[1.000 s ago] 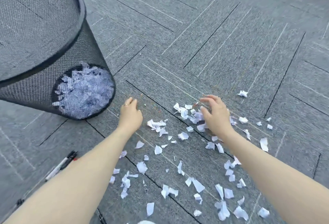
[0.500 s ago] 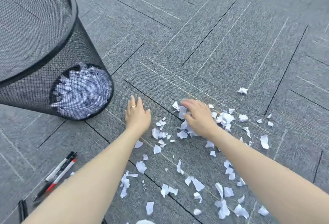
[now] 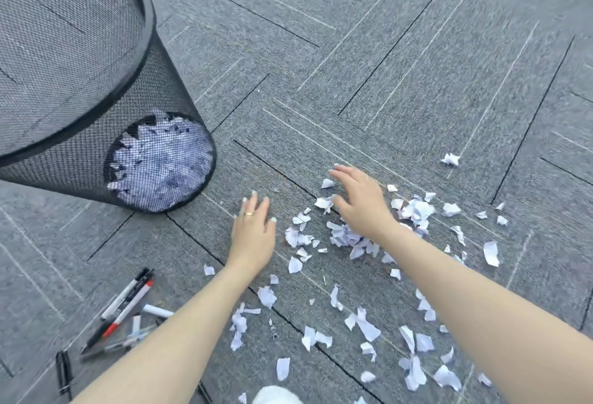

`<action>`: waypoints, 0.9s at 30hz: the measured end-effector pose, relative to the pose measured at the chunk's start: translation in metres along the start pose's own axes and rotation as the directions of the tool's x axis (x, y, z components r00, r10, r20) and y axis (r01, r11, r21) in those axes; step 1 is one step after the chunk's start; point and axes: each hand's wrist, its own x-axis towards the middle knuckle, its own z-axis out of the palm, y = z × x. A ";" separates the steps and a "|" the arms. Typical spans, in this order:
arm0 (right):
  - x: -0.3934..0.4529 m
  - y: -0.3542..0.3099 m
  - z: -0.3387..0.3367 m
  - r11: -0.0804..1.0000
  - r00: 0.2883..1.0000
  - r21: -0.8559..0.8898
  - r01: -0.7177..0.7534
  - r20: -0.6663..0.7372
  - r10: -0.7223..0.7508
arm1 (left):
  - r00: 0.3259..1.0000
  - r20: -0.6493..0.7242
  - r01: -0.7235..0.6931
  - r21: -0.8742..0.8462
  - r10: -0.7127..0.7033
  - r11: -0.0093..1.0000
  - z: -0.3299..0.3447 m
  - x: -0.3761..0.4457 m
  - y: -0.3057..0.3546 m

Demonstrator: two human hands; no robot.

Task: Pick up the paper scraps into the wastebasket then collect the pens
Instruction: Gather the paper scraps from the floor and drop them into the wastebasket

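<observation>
1. While loose scraps (image 3: 365,326) litter the near carpet (image 3: 401,60), the pens (image 3: 125,307) lie untouched at near left, so collecting them waits.
2. Farther out, the left hand (image 3: 253,233) lies flat on the carpet with fingers spread, holding nothing; a second ago it was curled.
3. Just right of it, the right hand (image 3: 359,204) has swept left over the scrap pile (image 3: 349,236), fingers spread and pinching nothing, dragging scraps toward the left hand. My judgement: the two hands are herding a heap to scoop up together.
4. At far left the mesh wastebasket (image 3: 96,76) stands close by, its bottom already covered with scraps (image 3: 160,163); much paper is still on the floor.
</observation>
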 end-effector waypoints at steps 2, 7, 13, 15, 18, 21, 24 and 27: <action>-0.001 -0.008 0.007 0.997 0.994 -0.051 0.056 0.091 -0.051 | 0.982 0.119 -0.145 -0.011 0.145 0.989 0.007 -0.017 0.004; -0.040 -0.008 0.009 0.988 0.990 0.106 0.109 -0.101 -0.098 | 0.950 0.086 -0.282 -0.170 0.299 0.944 0.006 -0.040 0.015; -0.037 0.042 -0.018 0.931 0.873 0.065 -0.359 -0.330 0.360 | 0.934 0.279 -0.279 0.187 0.221 0.942 0.016 0.003 0.056; -0.040 0.054 -0.021 0.878 0.853 0.062 -0.474 -0.216 0.476 | 0.912 0.363 -0.264 0.159 0.192 0.951 0.026 0.003 0.070; -0.053 0.054 -0.010 0.907 0.903 0.008 -0.422 -0.087 0.421 | 0.894 0.396 -0.311 0.217 0.207 0.925 0.049 -0.013 0.079; -0.071 0.047 0.008 0.962 0.968 -0.119 -0.246 -0.082 0.237 | 0.888 0.349 -0.422 0.357 0.300 0.833 0.065 -0.032 0.068; -0.088 0.042 0.024 0.964 0.980 -0.226 -0.137 -0.170 0.100 | 0.857 0.246 -0.516 0.391 0.454 0.762 0.066 -0.043 0.049; -0.089 0.039 0.029 0.965 0.979 -0.255 -0.062 -0.203 0.009 | 0.832 0.210 -0.551 0.428 0.514 0.717 0.061 -0.042 0.038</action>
